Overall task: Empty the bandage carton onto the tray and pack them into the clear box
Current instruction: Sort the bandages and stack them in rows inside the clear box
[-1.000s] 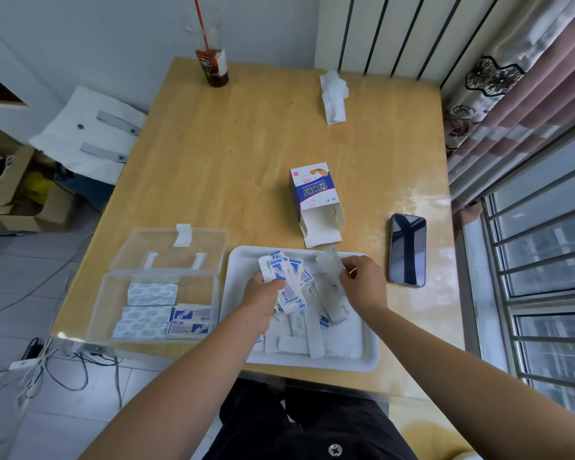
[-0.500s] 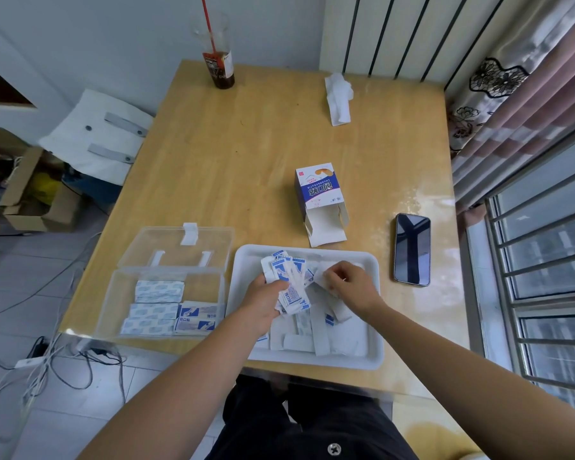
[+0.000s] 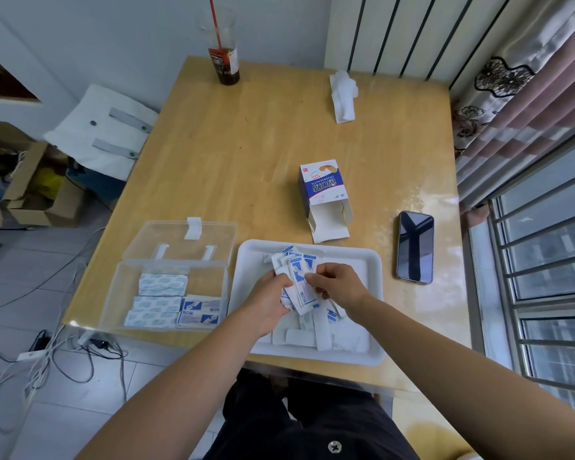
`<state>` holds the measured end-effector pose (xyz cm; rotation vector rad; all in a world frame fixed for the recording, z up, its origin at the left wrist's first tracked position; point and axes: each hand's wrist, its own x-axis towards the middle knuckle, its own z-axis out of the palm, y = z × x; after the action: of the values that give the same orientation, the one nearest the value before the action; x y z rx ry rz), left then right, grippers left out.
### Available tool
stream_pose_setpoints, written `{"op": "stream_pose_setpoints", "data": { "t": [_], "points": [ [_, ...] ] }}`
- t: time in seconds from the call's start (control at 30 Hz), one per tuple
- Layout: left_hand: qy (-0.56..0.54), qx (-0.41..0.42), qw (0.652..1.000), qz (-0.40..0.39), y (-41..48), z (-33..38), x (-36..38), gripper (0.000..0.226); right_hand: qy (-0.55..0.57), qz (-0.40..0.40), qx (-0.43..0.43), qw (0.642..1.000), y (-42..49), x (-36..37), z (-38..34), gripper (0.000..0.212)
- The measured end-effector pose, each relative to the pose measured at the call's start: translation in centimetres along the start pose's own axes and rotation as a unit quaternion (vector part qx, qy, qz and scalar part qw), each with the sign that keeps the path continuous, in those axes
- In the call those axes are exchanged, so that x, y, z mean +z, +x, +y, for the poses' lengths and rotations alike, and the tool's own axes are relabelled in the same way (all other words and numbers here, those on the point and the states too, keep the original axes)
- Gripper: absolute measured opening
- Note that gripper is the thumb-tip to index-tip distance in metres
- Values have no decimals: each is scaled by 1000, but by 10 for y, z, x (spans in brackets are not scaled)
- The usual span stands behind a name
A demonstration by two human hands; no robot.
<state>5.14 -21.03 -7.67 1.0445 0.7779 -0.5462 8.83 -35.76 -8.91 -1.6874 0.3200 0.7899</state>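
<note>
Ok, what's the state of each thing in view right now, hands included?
Bandage carton: on its side, end flaps open.
Clear box: lid open, partly filled with bandages.
Tray: holds loose bandages.
Left hand: grips a bandage bundle.
Right hand: pinches the same bundle.
Phone: face up, screen dark.
Drink cup: upright, straw in, partly full.

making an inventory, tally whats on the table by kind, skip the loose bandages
drink cup: 1
tissue: 1
bandage carton: 1
phone: 1
clear box: 1
tray: 1
total: 6
</note>
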Motion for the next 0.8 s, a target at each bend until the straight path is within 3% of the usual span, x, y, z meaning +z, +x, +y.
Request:
{"op": "stream_pose_setpoints", "data": {
  "t": [0.07, 0.17, 0.3, 0.47, 0.6, 0.8],
  "points": [
    [12, 7, 1000, 5, 1, 0, 1, 44, 15, -7, 7, 1000, -1, 1, 1, 16],
    [38, 16, 999, 25, 2, -1, 3, 39, 19, -3, 7, 1000, -2, 5, 3, 34],
    [65, 24, 997, 35, 3, -4, 0, 32, 40, -7, 17, 999, -1, 1, 4, 18],
    [63, 28, 995, 67, 4, -5, 2, 31, 77, -27, 32, 996, -3, 1, 4, 14],
    [62, 27, 993, 93, 7, -7, 4, 37, 80, -39, 30, 996, -4, -1, 5, 14],
    [39, -11, 997, 65, 8, -5, 8, 33, 56, -2, 37, 998, -5, -7, 6, 24]
  ]
}}
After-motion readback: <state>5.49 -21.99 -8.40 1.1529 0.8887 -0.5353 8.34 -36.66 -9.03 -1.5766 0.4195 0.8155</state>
